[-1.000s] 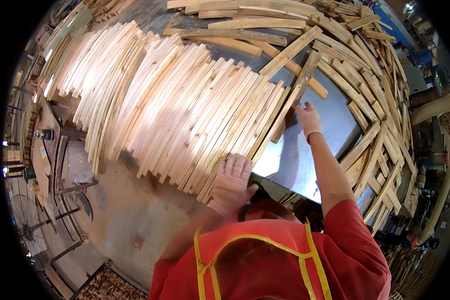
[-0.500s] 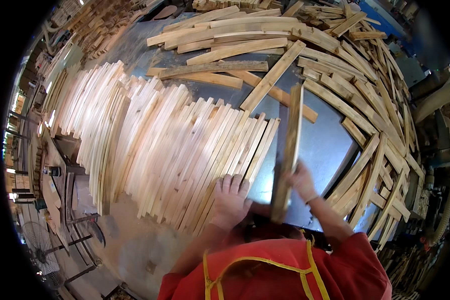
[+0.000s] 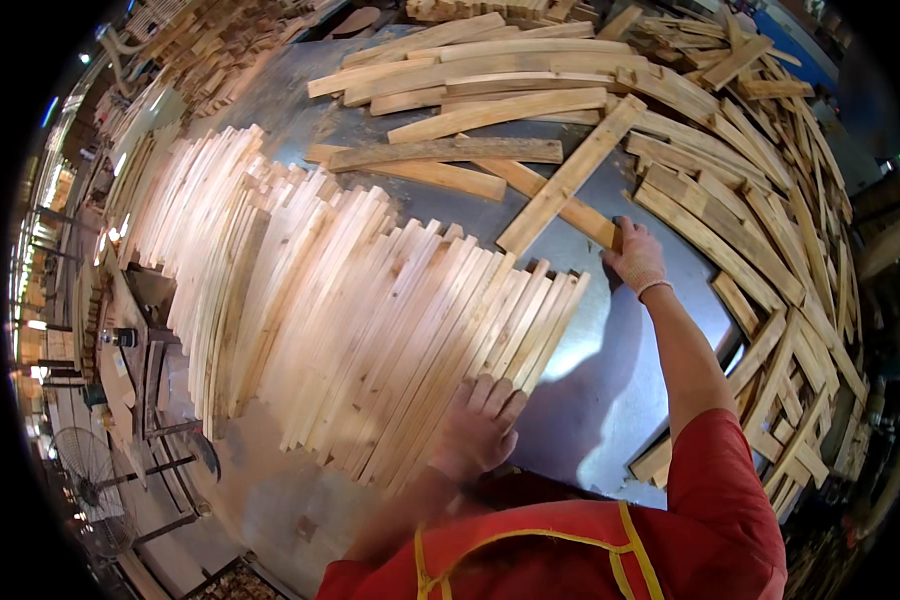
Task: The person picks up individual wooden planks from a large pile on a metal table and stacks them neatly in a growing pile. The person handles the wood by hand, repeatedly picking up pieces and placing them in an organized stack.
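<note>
My right hand (image 3: 635,255) reaches forward over the metal table, its fingers closed on the near right end of a wooden board (image 3: 582,215). This board lies slanted on the table, partly beneath another board (image 3: 570,175) that crosses over it. My left hand (image 3: 477,428) lies flat with fingers stretched out, touching the near ends of a long row of pale wooden strips (image 3: 370,330). The strips lie side by side, their ends uneven.
Loose boards (image 3: 530,65) are spread along the table's far side. A jumbled pile of boards (image 3: 790,230) curves down the right. The bare metal tabletop (image 3: 590,420) shows between strips and pile. A caged fan (image 3: 85,465) stands at the lower left.
The upright board that was in my right hand is no longer there. That hand has moved forward and taken hold of a board on the table. My left hand stays by the strips.
</note>
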The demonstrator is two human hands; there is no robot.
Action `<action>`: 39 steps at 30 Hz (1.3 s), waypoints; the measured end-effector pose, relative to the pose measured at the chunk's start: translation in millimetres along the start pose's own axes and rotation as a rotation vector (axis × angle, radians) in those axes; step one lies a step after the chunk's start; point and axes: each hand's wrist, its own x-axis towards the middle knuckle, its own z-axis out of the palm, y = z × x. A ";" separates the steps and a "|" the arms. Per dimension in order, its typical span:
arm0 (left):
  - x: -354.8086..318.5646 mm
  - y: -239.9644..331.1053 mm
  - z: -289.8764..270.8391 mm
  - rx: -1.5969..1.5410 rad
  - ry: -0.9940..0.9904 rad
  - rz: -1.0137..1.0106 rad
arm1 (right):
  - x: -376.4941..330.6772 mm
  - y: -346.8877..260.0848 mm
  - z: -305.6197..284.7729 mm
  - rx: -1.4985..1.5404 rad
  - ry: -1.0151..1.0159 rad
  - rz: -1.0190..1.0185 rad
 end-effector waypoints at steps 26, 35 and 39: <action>-29.8 -11.0 17.5 0.103 -0.044 0.079 | -432.1 -107.0 75.0 1.672 -0.310 0.570; -16.9 9.8 1.1 0.100 -0.009 0.128 | -287.5 -46.2 47.0 0.895 -0.550 -0.559; -12.6 6.8 2.9 0.070 0.014 0.117 | -164.8 15.7 -12.9 0.494 -0.005 -0.057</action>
